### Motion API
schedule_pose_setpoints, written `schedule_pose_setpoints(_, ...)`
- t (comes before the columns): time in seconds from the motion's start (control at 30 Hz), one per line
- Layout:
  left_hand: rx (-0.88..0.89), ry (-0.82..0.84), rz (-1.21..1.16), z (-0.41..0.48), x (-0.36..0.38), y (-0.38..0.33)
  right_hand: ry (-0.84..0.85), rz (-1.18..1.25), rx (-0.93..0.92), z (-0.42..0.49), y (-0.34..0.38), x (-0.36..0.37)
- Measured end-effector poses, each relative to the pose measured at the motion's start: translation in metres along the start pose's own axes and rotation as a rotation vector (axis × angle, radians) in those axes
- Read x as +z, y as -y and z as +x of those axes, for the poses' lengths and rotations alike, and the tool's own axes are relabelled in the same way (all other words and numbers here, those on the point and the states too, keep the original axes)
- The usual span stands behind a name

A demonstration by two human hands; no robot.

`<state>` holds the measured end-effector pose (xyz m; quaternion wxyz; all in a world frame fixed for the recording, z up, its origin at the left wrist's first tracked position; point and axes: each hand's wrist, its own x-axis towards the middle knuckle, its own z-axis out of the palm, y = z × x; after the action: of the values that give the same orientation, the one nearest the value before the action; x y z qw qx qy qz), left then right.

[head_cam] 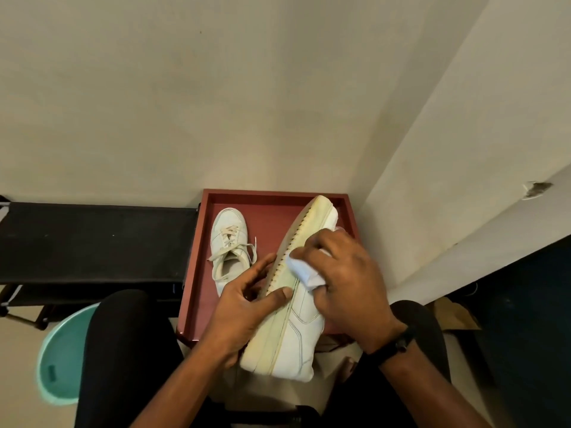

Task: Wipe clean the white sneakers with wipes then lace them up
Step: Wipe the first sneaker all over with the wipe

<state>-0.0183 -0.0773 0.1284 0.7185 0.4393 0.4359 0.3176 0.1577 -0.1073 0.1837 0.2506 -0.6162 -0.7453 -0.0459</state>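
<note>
Over red tray (272, 194) | sneaker (296, 344) tilted, sole yellowed | left hand (247, 307) grips it | right hand (349, 279) clutches wipe (304, 268)

The scene is dimly lit in a warm yellowish cast, soft shadows are thrown, edges are bent by wide-angle distortion, and detail is slightly softened.
</note>
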Motion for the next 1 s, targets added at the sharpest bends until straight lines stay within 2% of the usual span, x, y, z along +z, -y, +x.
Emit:
schedule_pose_setpoints(0.07,0.017,-0.008,0.021,0.0,0.001,-0.001,0.091,-0.037,-0.104,-0.008,0.007,0.003)
schedule_pose_setpoints(0.13,0.025,-0.015,0.051,0.0,0.001,-0.001,0.108,-0.056,-0.132,-0.011,0.007,0.004)
schedule_pose_setpoints(0.3,0.072,-0.039,0.124,-0.003,0.002,-0.002,-0.073,-0.009,0.063,0.0,-0.002,0.001)
schedule_pose_setpoints(0.37,0.092,-0.046,0.127,-0.003,0.002,-0.002,-0.098,0.011,0.105,-0.002,0.002,0.004)
schedule_pose_setpoints(0.53,0.102,-0.066,0.114,-0.002,0.0,-0.003,0.046,0.007,-0.015,-0.021,0.016,0.021)
schedule_pose_setpoints(0.63,0.104,-0.072,0.115,-0.002,0.0,-0.002,0.033,-0.012,-0.031,-0.016,0.009,0.016)
schedule_pose_setpoints(0.8,0.122,-0.076,0.104,-0.002,0.001,-0.004,-0.047,-0.001,0.094,-0.001,-0.001,0.006)
schedule_pose_setpoints(1.0,0.123,-0.075,0.115,-0.003,-0.001,-0.004,0.078,-0.015,-0.047,-0.016,0.014,0.013)
